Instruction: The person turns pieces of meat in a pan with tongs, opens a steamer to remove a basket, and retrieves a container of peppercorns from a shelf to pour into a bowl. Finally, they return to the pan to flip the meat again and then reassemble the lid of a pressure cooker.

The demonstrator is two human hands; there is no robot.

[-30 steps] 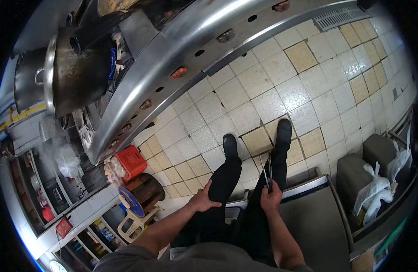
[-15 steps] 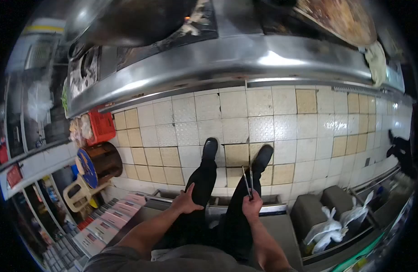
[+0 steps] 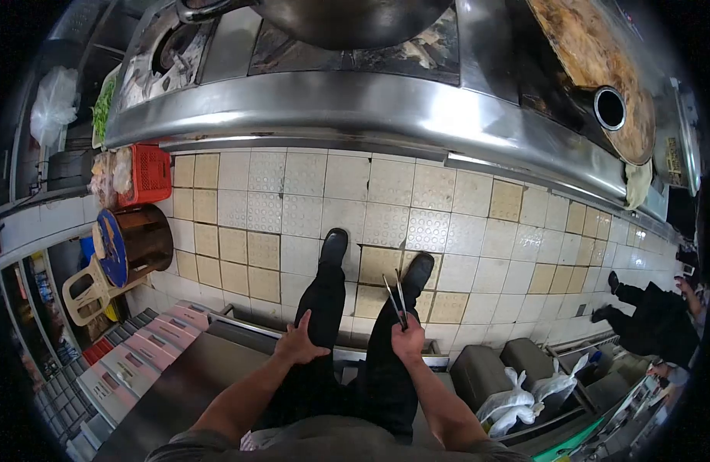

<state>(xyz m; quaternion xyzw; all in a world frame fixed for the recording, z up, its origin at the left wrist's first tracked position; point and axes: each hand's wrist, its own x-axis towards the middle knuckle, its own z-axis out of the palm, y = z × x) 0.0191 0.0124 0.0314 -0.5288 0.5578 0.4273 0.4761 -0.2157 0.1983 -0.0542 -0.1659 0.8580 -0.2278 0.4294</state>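
Observation:
My right hand is closed around the handle end of metal tongs. The two arms of the tongs are spread apart and point forward over the tiled floor, with nothing between their tips. Beside my left thigh hangs my left hand, its fingers apart and holding nothing. Both hands stay low, well back from the steel stove counter.
A large dark wok sits on the stove. To the left stand a red basket, a round stool and pink-fronted boxes. Grey bins and white bags are at right, near another person.
The view has turned and shifted, showing more of the stove and the other person at the right. My right hand still holds the tongs; my left stays open.

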